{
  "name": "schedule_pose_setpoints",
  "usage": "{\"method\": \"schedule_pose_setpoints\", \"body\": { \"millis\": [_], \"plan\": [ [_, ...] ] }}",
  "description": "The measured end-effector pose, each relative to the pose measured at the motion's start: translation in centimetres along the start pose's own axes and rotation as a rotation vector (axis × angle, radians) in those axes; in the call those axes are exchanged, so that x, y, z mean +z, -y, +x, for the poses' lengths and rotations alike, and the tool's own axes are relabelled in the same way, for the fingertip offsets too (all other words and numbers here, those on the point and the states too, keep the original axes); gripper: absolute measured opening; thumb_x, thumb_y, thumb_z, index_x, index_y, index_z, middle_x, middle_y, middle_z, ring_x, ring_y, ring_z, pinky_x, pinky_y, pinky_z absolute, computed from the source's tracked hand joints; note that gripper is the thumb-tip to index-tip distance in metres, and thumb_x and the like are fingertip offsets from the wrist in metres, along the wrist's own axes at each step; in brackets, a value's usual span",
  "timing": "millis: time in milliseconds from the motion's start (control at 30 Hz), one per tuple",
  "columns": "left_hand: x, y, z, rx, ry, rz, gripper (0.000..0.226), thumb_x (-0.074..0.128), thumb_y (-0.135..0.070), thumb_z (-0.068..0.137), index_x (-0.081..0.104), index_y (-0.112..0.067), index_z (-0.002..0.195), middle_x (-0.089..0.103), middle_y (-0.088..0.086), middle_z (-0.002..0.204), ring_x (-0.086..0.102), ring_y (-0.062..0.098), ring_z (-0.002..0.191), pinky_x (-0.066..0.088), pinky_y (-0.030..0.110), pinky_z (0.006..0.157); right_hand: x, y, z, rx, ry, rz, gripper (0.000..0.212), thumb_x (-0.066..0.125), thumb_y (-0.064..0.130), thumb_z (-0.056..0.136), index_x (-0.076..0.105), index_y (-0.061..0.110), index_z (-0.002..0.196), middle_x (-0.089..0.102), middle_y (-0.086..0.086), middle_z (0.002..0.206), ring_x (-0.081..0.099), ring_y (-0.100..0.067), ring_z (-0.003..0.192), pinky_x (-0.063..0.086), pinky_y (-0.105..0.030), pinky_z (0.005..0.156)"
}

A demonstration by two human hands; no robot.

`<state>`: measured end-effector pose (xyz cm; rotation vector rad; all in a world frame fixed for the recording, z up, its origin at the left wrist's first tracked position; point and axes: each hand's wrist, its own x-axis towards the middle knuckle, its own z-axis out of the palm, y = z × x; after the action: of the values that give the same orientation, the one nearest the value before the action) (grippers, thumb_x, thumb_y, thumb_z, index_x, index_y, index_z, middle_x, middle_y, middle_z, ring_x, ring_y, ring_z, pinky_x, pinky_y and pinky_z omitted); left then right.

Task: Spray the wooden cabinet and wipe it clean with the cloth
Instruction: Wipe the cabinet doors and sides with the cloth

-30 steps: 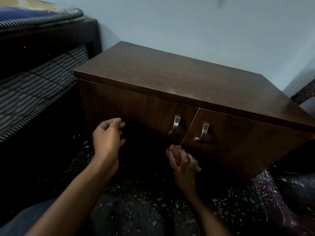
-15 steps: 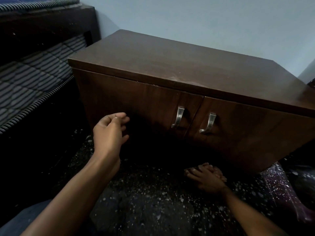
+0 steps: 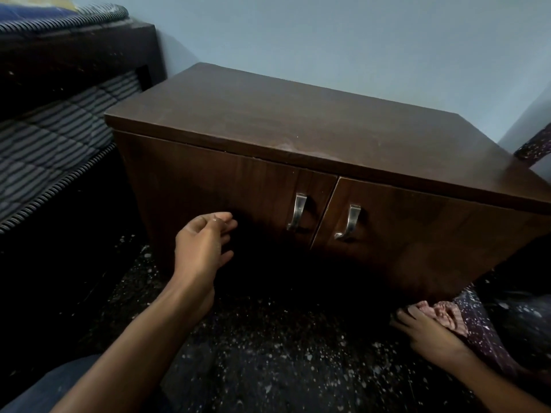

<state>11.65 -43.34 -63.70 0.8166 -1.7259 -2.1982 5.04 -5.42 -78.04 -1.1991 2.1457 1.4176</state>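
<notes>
The dark brown wooden cabinet (image 3: pixel 298 129) stands against the blue wall, its two doors shut, with a metal handle (image 3: pixel 296 211) on the left door and another handle (image 3: pixel 347 222) on the right door. A pale dusty smear shows near the top's front edge. My left hand (image 3: pixel 202 245) hovers in front of the left door, fingers loosely curled, holding nothing. My right hand (image 3: pixel 423 329) is low on the floor by the cabinet's lower right corner, fingers on a crumpled pinkish cloth (image 3: pixel 444 314). No spray bottle is in view.
A bed with a striped mattress (image 3: pixel 50 150) and dark frame stands to the left of the cabinet. The floor (image 3: pixel 268 353) is dark with white specks. A dark speckled piece of furniture (image 3: pixel 483 332) lies at the right, next to the cloth.
My right hand dropped from near the door handles to the floor and slid right to the cabinet's corner, with the cloth. My left hand stayed in front of the left door.
</notes>
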Motion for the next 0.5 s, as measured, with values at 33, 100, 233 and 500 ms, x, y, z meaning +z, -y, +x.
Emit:
{"method": "schedule_pose_setpoints", "body": {
  "millis": [33,100,233,500],
  "plan": [
    [-0.1,-0.1,0.0,-0.001,-0.004,-0.003,0.022,0.041,-0.017,0.097,0.061,-0.023,0.090,0.065,-0.006,0.096,0.057,0.012,0.100,0.047,0.026,0.074,0.1,0.4,0.3,0.004,0.013,-0.044,0.029,0.050,0.008,0.091,0.060,-0.011,0.111,0.041,-0.024,0.138,0.033,-0.041,0.126,0.024,-0.057,0.105],
    [-0.3,-0.1,0.1,-0.013,-0.016,-0.010,0.022,0.041,-0.016,0.098,0.061,-0.023,0.090,0.064,-0.006,0.096,0.056,0.012,0.099,0.047,0.028,0.077,-0.6,1.2,0.4,0.046,0.128,0.028,0.036,0.034,0.002,0.096,0.048,-0.014,0.125,0.039,-0.027,0.136,0.027,-0.041,0.129,0.014,-0.056,0.110],
    [-0.2,-0.4,-0.1,-0.017,-0.021,0.004,0.022,0.042,-0.015,0.097,0.061,-0.022,0.091,0.064,-0.005,0.096,0.056,0.010,0.093,0.046,0.031,0.080,-4.2,1.1,1.0,0.238,0.241,0.541,0.041,0.068,0.045,0.078,0.070,0.020,0.110,0.068,-0.001,0.114,0.057,-0.013,0.113,0.033,-0.031,0.101],
    [-0.4,-0.4,-0.2,-0.017,-0.017,0.010,0.023,0.039,-0.015,0.098,0.060,-0.021,0.090,0.065,-0.002,0.094,0.059,0.013,0.089,0.045,0.027,0.074,-22.0,-6.1,-0.6,-0.186,-0.271,1.723,0.055,0.052,-0.006,0.062,0.071,0.033,0.095,0.071,0.010,0.100,0.065,-0.006,0.098,0.046,-0.013,0.081]
  ]
}}
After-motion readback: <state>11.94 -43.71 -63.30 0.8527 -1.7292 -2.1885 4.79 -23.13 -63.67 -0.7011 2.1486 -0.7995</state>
